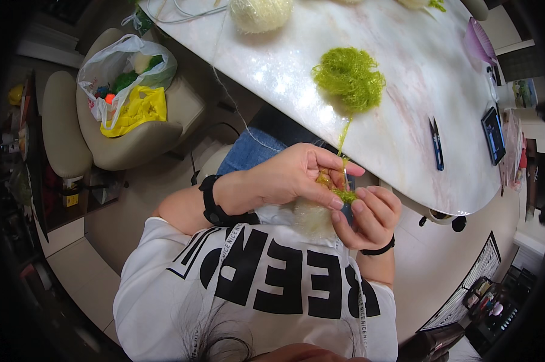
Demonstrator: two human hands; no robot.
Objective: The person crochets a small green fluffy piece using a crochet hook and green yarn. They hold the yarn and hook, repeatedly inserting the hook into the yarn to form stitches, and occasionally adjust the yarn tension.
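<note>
Both hands meet just off the table's edge, in front of a white shirt. My left hand (295, 176) has green yarn (342, 138) running over its fingers and pinches a small green worked yarn piece (345, 195). The fingertips of my right hand (372, 215) grip the same piece from the other side. A thin shaft, perhaps a crochet hook, shows between the hands but is mostly hidden. Below them is a fluffy cream yarn piece (315, 219). The green strand leads up to a loose green yarn heap (351, 79) on the table.
On the marble-patterned table (417, 77) are a cream yarn ball (261, 13), blue-handled thread snips (436, 145), a phone (494, 135) and a purple fluted dish (478, 43). A pale thread hangs off the edge. A beige chair (132, 147) holds plastic bags (134, 108) with yarn.
</note>
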